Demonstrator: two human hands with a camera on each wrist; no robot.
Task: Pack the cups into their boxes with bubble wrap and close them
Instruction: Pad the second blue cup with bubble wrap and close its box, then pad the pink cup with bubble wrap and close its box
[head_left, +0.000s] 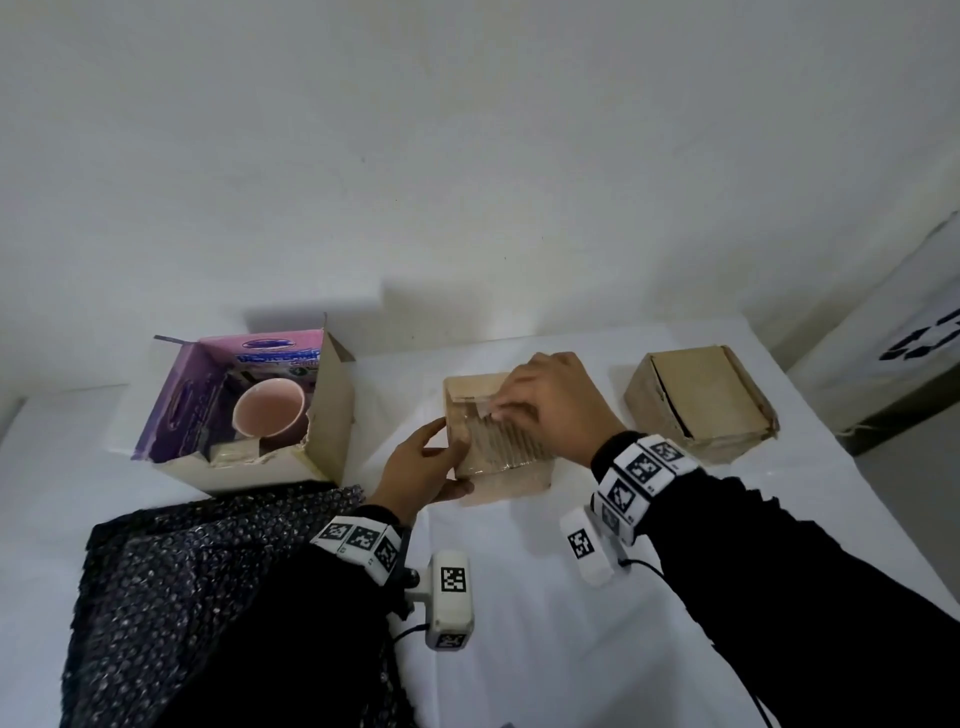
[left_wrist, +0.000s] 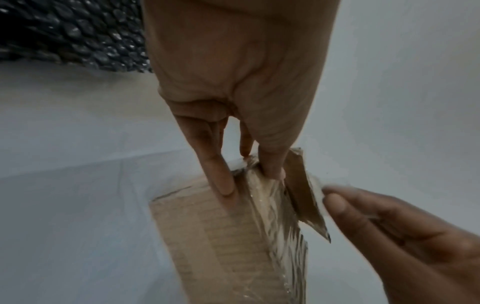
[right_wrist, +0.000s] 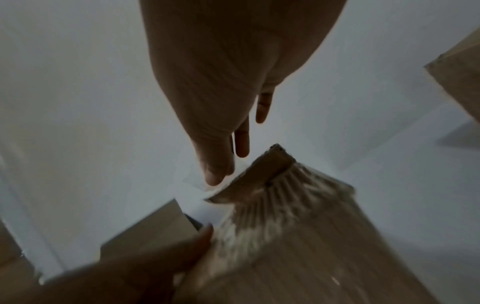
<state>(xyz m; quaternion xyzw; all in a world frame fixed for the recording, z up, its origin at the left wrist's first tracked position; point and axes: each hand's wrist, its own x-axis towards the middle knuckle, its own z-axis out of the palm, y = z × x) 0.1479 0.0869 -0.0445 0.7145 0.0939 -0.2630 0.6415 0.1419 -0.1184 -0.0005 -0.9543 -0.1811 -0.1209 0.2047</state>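
Middle box (head_left: 498, 457) sits taped shut, left hand (head_left: 421, 470) gripping its near-left corner, right hand (head_left: 550, 400) pinching the clear tape (head_left: 485, 410) on top. The open purple box (head_left: 244, 410) far left holds a pink cup (head_left: 269, 408); the right box (head_left: 698, 402) is closed.

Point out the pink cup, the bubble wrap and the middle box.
pink cup (head_left: 267, 410): head view, inside of the bowl.
bubble wrap (head_left: 171, 587): head view, middle of the dark sheet.
middle box (head_left: 511, 480): head view, near side wall.

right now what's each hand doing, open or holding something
Left hand: grips the near-left corner of the middle box, steadying it.
Right hand: pinches the clear tape on that box's top.
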